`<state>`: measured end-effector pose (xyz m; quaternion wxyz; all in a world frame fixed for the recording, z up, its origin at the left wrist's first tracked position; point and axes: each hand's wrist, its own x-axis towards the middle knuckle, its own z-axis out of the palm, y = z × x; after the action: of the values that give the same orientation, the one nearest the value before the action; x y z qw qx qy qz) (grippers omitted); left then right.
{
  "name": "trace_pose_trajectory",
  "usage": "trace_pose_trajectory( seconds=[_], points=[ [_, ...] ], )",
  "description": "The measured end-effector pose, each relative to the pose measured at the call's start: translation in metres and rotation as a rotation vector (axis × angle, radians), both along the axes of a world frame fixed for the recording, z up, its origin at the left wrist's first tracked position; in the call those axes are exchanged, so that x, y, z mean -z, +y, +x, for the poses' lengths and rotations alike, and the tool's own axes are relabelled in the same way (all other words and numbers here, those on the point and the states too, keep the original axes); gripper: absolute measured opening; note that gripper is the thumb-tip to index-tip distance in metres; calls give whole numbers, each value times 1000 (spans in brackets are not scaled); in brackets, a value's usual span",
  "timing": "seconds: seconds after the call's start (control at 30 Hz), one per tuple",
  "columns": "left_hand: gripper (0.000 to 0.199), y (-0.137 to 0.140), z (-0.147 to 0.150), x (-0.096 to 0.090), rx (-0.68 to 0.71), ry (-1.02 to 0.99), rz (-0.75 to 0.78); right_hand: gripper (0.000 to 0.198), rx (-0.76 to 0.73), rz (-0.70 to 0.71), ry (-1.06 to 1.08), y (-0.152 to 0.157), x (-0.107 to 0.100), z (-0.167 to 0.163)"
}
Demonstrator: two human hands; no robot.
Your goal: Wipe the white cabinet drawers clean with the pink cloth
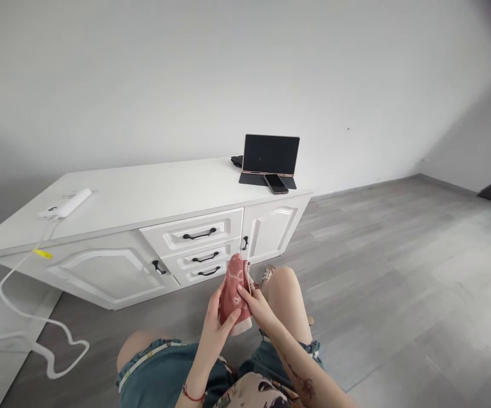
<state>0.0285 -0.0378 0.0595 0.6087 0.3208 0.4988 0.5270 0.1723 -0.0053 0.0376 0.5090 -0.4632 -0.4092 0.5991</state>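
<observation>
We hold a pink shoe (233, 292) in both hands, above our knees and in front of the white cabinet (113, 266). Our left hand (219, 323) closes around its lower side, fingers curled onto the fabric; our right hand (256, 306) grips the opposite side, with the fingertips pressed on the upper part near a pale lace. The sole end of the shoe is mostly hidden behind our hands, and we cannot make out its toe clearly. A second, shiny item (267, 273) peeks out just behind our right knee; it is too small and too covered to tell what it is.

The cabinet serves as a bench, with drawers in the middle and doors at each side. Near its right end a dark tablet (271, 154) stands upright on a stand, with a phone (276, 183) lying flat just in front of it, at the front edge. Something black behind the tablet is cut off from view. At the left end lies a white device (67, 204), its cord (37, 326) trailing over the edge onto the grey floor (398, 272). The wall behind is plain white.
</observation>
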Motion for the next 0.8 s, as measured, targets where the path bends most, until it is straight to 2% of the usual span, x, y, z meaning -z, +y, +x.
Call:
trace_pose_trajectory(
  seconds=[0.07, 0.17, 0.23, 0.37, 0.53, 0.7, 0.8],
  points=[
    [63, -6, -1, -8, -6, -25, -57, 45, 38, 114, -172, -8, -9, -7],
    [57, -4, 0, -12, 9, -146, -122, 30, -42, 193, -431, -15, -20, -8],
    [53, 0, 0, -15, 15, -269, -149, 26, -111, 231, -512, -15, -26, -7],
    [43, 12, -4, -25, -18, -425, -248, 32, -179, 233, -357, -8, -36, -7],
    [24, 24, -17, -31, -81, -421, -381, 44, -56, 96, -116, 12, -52, -4],
    [40, 33, -25, -32, -115, -402, -282, 47, -51, -49, 86, 28, -56, -3],
    [42, 38, -28, -37, -139, -375, -253, 48, -25, -68, 98, 33, -52, -1]
  ],
)
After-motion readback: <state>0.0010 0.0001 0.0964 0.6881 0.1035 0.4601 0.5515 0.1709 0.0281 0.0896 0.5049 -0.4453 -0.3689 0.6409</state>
